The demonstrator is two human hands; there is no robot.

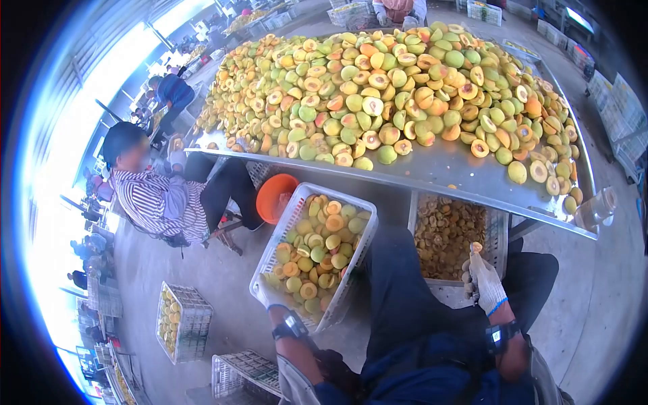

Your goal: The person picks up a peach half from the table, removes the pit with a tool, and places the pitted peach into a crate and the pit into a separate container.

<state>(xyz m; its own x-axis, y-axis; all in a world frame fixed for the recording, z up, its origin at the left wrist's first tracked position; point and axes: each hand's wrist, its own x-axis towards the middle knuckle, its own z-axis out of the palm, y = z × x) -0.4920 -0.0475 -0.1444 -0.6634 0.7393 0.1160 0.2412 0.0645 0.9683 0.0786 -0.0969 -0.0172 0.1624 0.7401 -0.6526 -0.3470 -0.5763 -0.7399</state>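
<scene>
Currently we are gripping the white crate [351,223] of halved fruit at its near edge with the left hand [268,295] — the right hand [483,281], closed on a small piece, is hovering over the pit crate [497,237] — and a level lift is needed.

left hand [270,297]: white knit glove, matt, gripping crate [291,216], white plastic lattice | right hand [484,283]: same cloth glove, blue cuff | above hands: table [445,169], smooth dull-sheen sheet metal | beyond crate: bowl [273,196], orange glossy plastic | wrists: black watches, plastic-looking
</scene>
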